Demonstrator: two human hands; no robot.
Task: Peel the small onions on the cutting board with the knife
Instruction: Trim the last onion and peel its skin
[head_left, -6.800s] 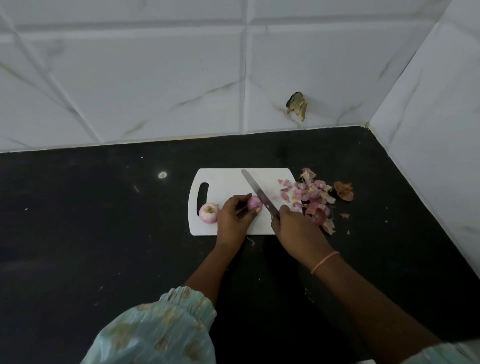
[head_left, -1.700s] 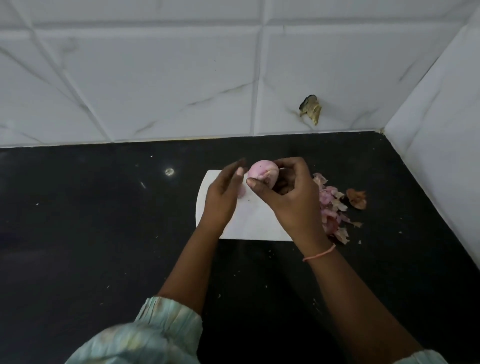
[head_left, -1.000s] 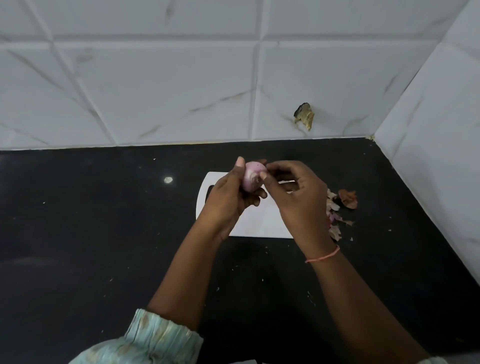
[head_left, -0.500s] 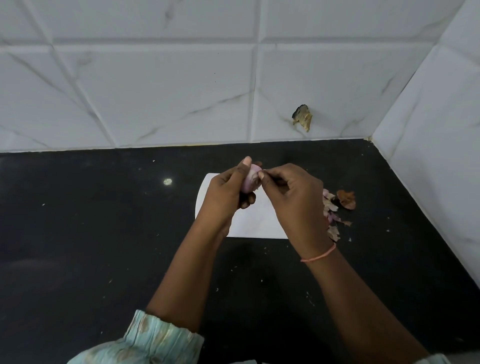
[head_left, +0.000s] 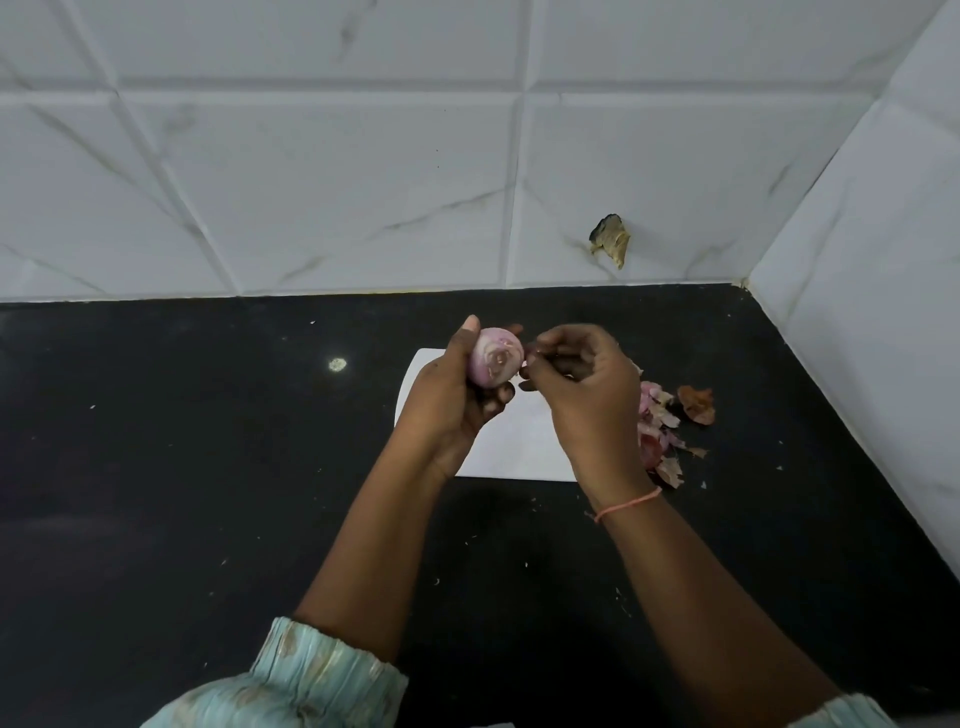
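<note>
- Onion (head_left: 496, 358) peeling going on here, so starting from the 9 o'clock side of the scene: the black countertop (head_left: 182, 467) is carrying just a few specks and one pale spot, nothing the job needs over there.
- Left hand (head_left: 447, 400) is wrapping its curled fingers and thumb round the small onion, lifting it clear above the cutting board (head_left: 519, 441). My guess is it's up in the air so the cut end is facing the person and the skin edge is easy to find.
- The onion is sitting at about 12 o'clock from the board's middle, pale pink, with most of the dry outer skin already looking gone.
- Right hand (head_left: 587, 395) is hovering just at the onion's 3 o'clock side, fingertips pinched together on what looks like a tiny flap of skin. Too small to say for sure what it's nipping.
- Knife: can't see it anywhere, probably hidden under the hands or the fist, so this bit is being done by fingernail I reckon.
- Peel scraps (head_left: 660, 426) are piling up off the board's 3 o'clock edge, keeping the waste off the working surface.
- Farther out at 3 o'clock a brown dry skin (head_left: 696, 404) is lying on its own on the counter.
</note>
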